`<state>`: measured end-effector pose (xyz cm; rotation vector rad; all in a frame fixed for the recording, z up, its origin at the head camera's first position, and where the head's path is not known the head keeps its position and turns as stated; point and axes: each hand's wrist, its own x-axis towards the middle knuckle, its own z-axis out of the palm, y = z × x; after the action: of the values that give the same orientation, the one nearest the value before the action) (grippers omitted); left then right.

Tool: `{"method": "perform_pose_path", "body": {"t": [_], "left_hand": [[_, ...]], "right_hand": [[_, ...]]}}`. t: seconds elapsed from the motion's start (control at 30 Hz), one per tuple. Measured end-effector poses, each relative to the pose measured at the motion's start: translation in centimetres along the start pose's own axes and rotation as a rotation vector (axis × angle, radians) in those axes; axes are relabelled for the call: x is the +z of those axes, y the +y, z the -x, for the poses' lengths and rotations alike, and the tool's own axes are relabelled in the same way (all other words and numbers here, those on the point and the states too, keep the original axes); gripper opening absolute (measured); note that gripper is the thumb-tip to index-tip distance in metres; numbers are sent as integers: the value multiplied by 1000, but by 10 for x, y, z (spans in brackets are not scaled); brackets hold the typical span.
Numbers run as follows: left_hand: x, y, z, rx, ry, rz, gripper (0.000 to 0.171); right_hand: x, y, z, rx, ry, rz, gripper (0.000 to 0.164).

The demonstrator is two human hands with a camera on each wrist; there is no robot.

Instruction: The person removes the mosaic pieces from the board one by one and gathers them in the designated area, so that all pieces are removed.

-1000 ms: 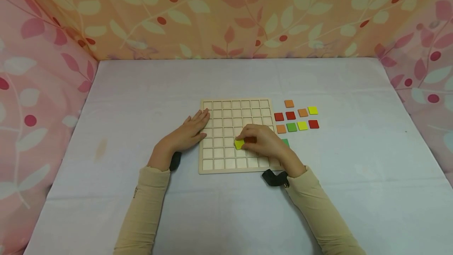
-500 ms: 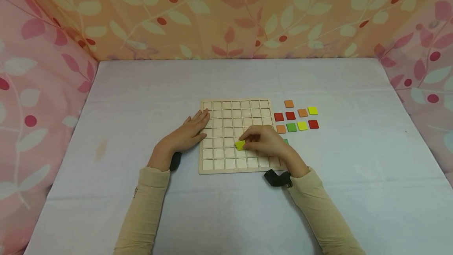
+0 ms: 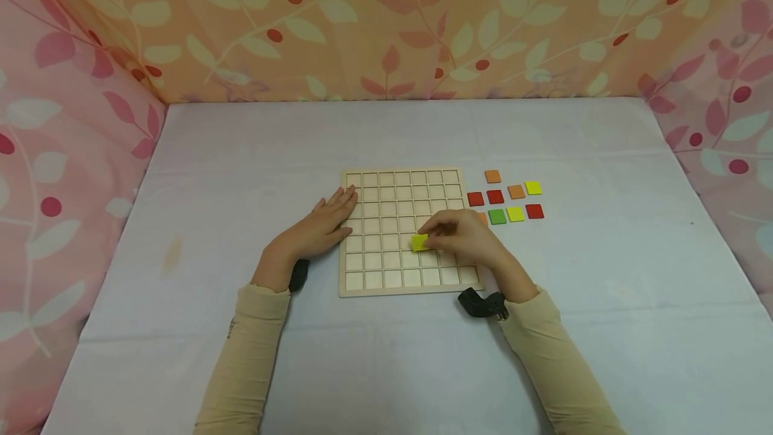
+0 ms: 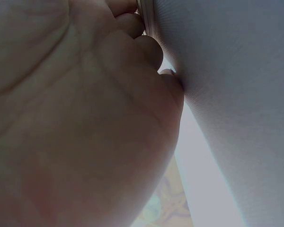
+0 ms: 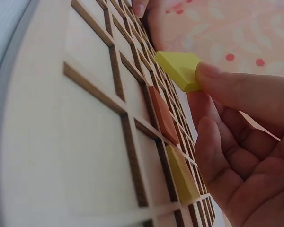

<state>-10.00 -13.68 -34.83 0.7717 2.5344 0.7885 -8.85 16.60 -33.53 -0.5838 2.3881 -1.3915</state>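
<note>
Between thumb and fingertips, my right hand pinches a yellow square tile over the wooden grid board. The right wrist view shows this yellow tile tilted and raised off the grid. Below it, an orange tile and another yellow tile lie in cells of the board; the right hand hides them in the head view. My left hand lies flat with fingers extended, its fingertips on the board's left edge. In the left wrist view the palm faces the camera beside the white cloth.
Right of the board lie loose tiles: orange, red, green and yellow, several in all. A white cloth covers the table. Patterned fabric walls stand at the back and both sides.
My right hand has shifted slightly to the right with the yellow tile still pinched. The hand now covers the green tile nearest the board. The left hand has stayed in place.
</note>
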Motion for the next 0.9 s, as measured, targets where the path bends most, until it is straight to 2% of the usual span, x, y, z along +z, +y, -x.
{"method": "perform_pose_path", "body": {"t": [0.4,0.9], "left_hand": [[0,-1,-1,1,-7,-1,66],[-1,2,1,-12,-3,8,66]], "right_hand": [[-11,4,7,53,42,-67,17],[-25,10,17,73,80,-57,16]]}}
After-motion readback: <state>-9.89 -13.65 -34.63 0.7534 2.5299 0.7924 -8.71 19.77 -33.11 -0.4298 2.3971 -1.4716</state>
